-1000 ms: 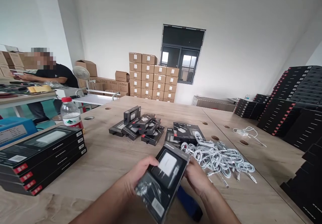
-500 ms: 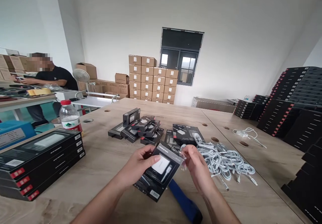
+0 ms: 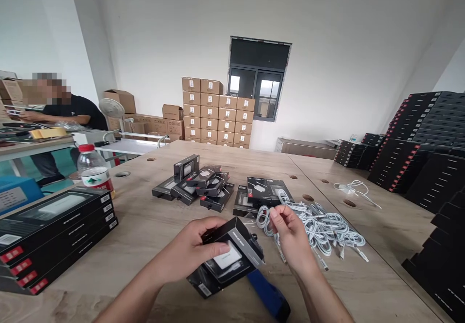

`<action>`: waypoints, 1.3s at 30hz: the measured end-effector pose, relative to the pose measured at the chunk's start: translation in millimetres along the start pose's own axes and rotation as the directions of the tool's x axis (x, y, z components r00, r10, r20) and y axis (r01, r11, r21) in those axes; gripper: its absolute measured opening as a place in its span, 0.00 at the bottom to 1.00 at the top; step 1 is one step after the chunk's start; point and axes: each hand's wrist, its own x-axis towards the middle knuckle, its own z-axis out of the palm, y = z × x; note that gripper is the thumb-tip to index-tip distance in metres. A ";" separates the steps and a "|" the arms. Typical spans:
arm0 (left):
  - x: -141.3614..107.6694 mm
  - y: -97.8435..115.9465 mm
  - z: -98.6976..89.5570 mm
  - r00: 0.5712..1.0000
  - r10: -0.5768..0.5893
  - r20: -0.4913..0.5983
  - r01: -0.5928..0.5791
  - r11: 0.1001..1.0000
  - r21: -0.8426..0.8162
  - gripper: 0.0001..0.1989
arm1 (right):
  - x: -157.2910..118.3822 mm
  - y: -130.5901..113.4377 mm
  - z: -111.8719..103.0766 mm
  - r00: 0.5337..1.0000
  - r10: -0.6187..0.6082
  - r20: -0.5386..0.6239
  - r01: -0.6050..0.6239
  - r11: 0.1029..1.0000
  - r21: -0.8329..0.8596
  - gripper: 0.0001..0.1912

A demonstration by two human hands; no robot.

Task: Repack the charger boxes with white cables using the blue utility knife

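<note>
My left hand (image 3: 196, 248) grips a black charger box (image 3: 227, 257), thumb on its window, where a white charger shows. The box is tilted, and its end nearest my right hand looks raised. My right hand (image 3: 290, 231) is pinched at a coiled white cable (image 3: 263, 215), right of the box; its fingertips partly hide what they hold. A heap of white cables (image 3: 327, 228) lies behind and right of that hand. Under the held box a blue-handled object (image 3: 269, 294) rests on the wooden table (image 3: 152, 236).
Black boxes (image 3: 214, 194) lie loosely mid-table. A box stack (image 3: 80, 226) and a bottle (image 3: 95, 170) stand at left. More black stacks (image 3: 432, 124) fill the right side. A person (image 3: 78, 110) sits at another table, far left.
The held box has tipped and turned, so its end face shows. My right hand has moved away from it to the right, and a cable coil now shows beside its fingers.
</note>
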 end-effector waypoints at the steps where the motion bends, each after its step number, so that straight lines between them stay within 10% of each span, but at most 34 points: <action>1: -0.3 -0.1 -0.3 1.000 0.000 -0.002 0.000 1.000 -0.004 0.20 | 0.3 -1.5 -2.2 1.000 0.007 0.025 -0.007 1.000 0.006 0.21; 8: 2.5 -7.6 -7.3 0.991 0.088 -0.100 -0.082 0.995 0.062 0.22 | -13.2 -20.3 0.1 0.929 0.008 0.371 0.053 0.987 -0.154 0.13; 20: -2.2 1.0 -10.0 0.998 0.057 -0.034 -0.055 0.996 0.069 0.19 | -19.3 -11.6 12.0 0.916 -0.246 0.318 0.373 0.814 -0.445 0.11; 26: -2.9 -0.7 -9.4 0.995 0.039 -0.092 -0.035 0.998 0.049 0.18 | -15.6 9.0 25.0 0.995 0.030 0.099 0.002 0.952 -0.306 0.17; 33: 5.6 -10.1 -11.0 0.978 0.080 -0.195 -0.084 0.996 -0.009 0.18 | -8.0 21.1 18.3 0.904 0.371 0.213 -0.381 0.924 0.009 0.15; 39: 9.2 -17.6 -18.4 0.989 0.032 -0.144 -0.057 0.984 -0.171 0.17 | -11.1 6.2 11.2 0.929 0.221 0.296 -0.266 0.957 0.119 0.14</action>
